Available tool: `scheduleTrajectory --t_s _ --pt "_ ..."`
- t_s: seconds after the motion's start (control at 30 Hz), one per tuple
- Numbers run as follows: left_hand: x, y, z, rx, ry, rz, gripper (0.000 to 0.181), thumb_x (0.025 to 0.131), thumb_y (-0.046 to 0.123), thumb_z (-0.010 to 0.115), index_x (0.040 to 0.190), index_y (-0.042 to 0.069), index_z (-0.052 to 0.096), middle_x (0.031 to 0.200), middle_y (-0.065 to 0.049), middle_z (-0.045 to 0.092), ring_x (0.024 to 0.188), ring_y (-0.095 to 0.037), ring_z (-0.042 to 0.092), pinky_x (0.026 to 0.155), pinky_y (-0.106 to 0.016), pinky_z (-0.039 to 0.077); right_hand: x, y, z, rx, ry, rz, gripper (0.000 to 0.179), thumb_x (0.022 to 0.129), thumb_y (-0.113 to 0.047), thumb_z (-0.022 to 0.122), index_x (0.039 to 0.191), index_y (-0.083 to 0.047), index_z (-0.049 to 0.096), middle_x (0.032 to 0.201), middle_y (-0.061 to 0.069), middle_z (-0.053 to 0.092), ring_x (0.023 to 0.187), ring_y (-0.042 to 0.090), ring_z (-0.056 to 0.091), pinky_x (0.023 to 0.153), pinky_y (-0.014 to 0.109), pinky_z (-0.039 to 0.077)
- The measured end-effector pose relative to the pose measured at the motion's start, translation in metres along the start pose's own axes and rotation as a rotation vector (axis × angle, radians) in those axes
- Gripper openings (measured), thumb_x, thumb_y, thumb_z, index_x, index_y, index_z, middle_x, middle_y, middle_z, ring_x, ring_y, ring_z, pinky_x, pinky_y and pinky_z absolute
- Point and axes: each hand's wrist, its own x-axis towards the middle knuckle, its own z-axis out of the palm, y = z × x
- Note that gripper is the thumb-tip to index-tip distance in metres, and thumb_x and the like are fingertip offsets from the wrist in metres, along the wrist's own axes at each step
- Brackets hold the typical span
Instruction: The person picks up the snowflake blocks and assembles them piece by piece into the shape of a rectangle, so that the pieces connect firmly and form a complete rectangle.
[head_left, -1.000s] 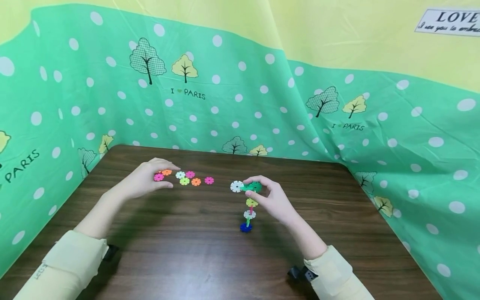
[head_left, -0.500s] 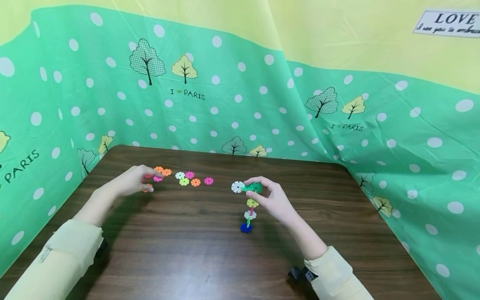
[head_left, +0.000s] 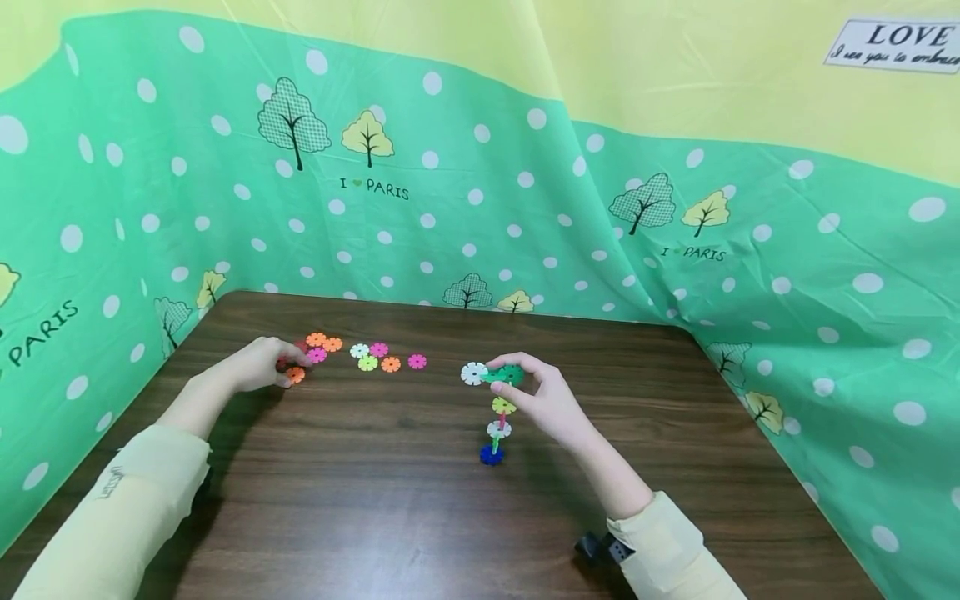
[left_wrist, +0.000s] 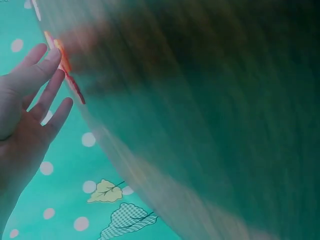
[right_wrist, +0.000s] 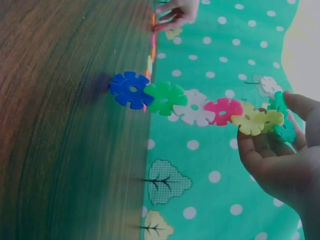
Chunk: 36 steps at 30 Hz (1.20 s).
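Pinching the green discs (head_left: 513, 374) at the upper end of a linked chain (head_left: 502, 420) with the right hand (head_left: 551, 404), probably to steady a tall, bendable-looking row from its top. Cannot tell whether gripping the adjoining yellow discs (right_wrist: 250, 121) too, or merely brushing them. Downward from there, slotted edge into edge: a pink disc (right_wrist: 223, 111), a white disc (right_wrist: 195, 116), a light green disc (right_wrist: 165, 98) and, lowest, a blue disc (right_wrist: 131, 95), just above or resting on the table (head_left: 375, 500); contact impossible to tell. Sideways from the grip, an outer white disc (head_left: 474, 373), left clear of the fingers, perhaps to spare that joint.

Farther out, spreading the left hand (head_left: 258, 365) loosely, fingers parted, over loose pieces near the far left edge: an orange disc (head_left: 297, 375) just beside the thumb, a red disc (left_wrist: 77, 91) partly covered. Cannot tell whether touching either. Close by, a magenta disc (head_left: 317, 355) and an orange pair (head_left: 332, 344). Between there and the chain, a flat cluster around a yellow-green disc (head_left: 367, 363), laid mostly singly, likely for easy picking. Behind everything, hanging polka-dot cloth (head_left: 450, 183).
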Motion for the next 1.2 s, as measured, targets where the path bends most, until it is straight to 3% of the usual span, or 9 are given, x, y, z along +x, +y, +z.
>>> scheduleTrajectory --t_s 0.27,0.5,0.73,1.03,1.2 --pt "0.001 -0.006 0.004 -0.024 0.046 -0.016 0.029 0.073 -0.007 0.075 0.099 0.006 0.072 0.100 -0.011 0.069 0.095 -0.031 0.061 0.083 -0.049 0.051 -0.001 -0.001 0.001 -0.018 0.011 0.005 0.024 0.089 -0.016 0.067 0.112 -0.009 0.064 0.094 0.003 0.065 0.082 0.015 0.055 0.073 0.027 0.048" --pt "0.000 -0.005 0.004 -0.021 0.082 -0.039 0.023 0.071 -0.003 0.078 0.091 0.009 0.074 0.092 -0.007 0.062 0.079 -0.022 0.053 0.068 -0.037 0.047 -0.001 0.000 0.001 -0.012 0.011 -0.005 0.024 0.089 -0.015 0.066 0.112 -0.010 0.064 0.095 0.003 0.065 0.080 0.015 0.055 0.071 0.026 0.048" --pt "0.002 -0.004 0.004 -0.019 0.088 -0.022 0.015 0.078 -0.002 0.073 0.088 0.009 0.073 0.094 -0.009 0.070 0.089 -0.025 0.061 0.074 -0.041 0.051 0.001 -0.001 0.002 -0.004 0.017 -0.019 0.024 0.089 -0.014 0.066 0.112 -0.010 0.064 0.095 0.004 0.065 0.081 0.016 0.055 0.072 0.026 0.048" --pt "0.007 0.011 0.000 -0.040 0.201 0.005 0.004 0.083 0.003 0.069 0.085 0.004 0.072 0.075 -0.001 0.068 0.068 -0.012 0.058 0.061 -0.030 0.049 0.005 -0.002 0.003 0.034 0.035 -0.024 0.024 0.088 -0.012 0.067 0.112 -0.009 0.064 0.097 0.005 0.065 0.081 0.016 0.056 0.075 0.032 0.050" --pt "0.009 0.027 -0.003 -0.111 0.260 -0.037 0.004 0.084 0.005 0.068 0.087 0.004 0.071 0.077 -0.002 0.068 0.068 -0.015 0.057 0.061 -0.031 0.048 0.007 -0.001 0.004 0.067 0.038 -0.033 0.025 0.088 -0.009 0.067 0.113 -0.007 0.064 0.101 0.008 0.065 0.080 0.017 0.058 0.074 0.031 0.052"
